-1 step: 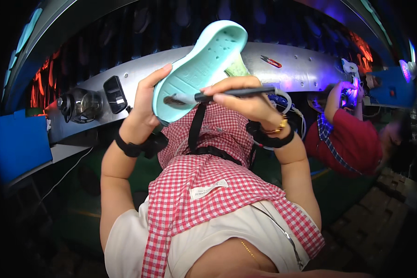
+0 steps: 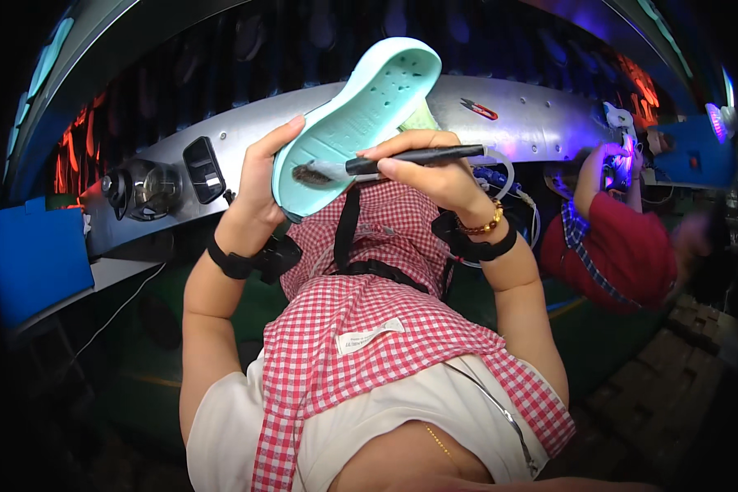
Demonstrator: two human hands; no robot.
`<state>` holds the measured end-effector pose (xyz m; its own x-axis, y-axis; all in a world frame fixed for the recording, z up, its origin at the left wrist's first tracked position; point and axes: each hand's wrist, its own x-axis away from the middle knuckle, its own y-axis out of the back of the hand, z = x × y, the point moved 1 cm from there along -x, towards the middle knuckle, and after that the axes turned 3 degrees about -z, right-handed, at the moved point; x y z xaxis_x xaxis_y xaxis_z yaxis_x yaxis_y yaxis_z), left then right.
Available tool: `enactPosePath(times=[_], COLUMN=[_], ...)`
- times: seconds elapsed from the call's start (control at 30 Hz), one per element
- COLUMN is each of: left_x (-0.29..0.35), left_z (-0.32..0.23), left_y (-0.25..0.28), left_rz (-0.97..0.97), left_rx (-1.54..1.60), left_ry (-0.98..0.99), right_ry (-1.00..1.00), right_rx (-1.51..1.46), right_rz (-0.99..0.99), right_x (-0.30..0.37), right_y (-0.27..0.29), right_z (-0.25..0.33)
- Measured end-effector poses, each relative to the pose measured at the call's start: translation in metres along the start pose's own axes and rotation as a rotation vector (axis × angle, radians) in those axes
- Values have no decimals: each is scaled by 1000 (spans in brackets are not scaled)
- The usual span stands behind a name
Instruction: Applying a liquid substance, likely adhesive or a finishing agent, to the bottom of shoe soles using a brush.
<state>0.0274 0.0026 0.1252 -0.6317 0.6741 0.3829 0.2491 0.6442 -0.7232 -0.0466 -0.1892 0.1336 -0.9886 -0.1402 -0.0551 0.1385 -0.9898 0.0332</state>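
Note:
My left hand (image 2: pixel 264 168) grips the near end of a mint-green shoe sole (image 2: pixel 361 107), thumb along its side rim. The sole is tilted, its hollowed inner face up, with small holes toward the far end. In my right hand (image 2: pixel 430 168) is a brush (image 2: pixel 414 158) with a black handle, pinched between thumb and fingers; a pale tube runs from its back end. Its dark bristles lie against the sole's inner face near my left hand. A pale green piece (image 2: pixel 421 117) shows partly behind the sole.
On the metal ledge (image 2: pixel 500 139) are red-handled thread snips (image 2: pixel 479 109), a phone-like black object (image 2: pixel 204 169) and a clear jug with a dark lid (image 2: pixel 143 189). Beyond runs a dark conveyor with rows of shoe parts. A co-worker in a red top (image 2: pixel 615 250) works at right.
The brush handle has swung slightly and its bristles have shifted a little along the sole. Both hands and the sole have moved only slightly.

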Motion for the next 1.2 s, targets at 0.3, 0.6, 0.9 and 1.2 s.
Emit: enactPosePath(times=[0.3, 0.6, 0.9, 1.2], left_x=[-9, -14, -9, 46], left_z=[14, 20, 22, -142], left_y=[15, 32, 35, 17], left_rz=[16, -42, -108, 54], left_rx=[122, 151, 264, -18], left_ry=[-47, -92, -110, -699], right_ry=[67, 231, 179, 238], right_rx=[25, 148, 305, -675], right_rz=[-225, -444, -294, -385], right_x=[-6, -22, -26, 26], right_y=[-13, -1, -24, 34], right_z=[-23, -44, -21, -30])
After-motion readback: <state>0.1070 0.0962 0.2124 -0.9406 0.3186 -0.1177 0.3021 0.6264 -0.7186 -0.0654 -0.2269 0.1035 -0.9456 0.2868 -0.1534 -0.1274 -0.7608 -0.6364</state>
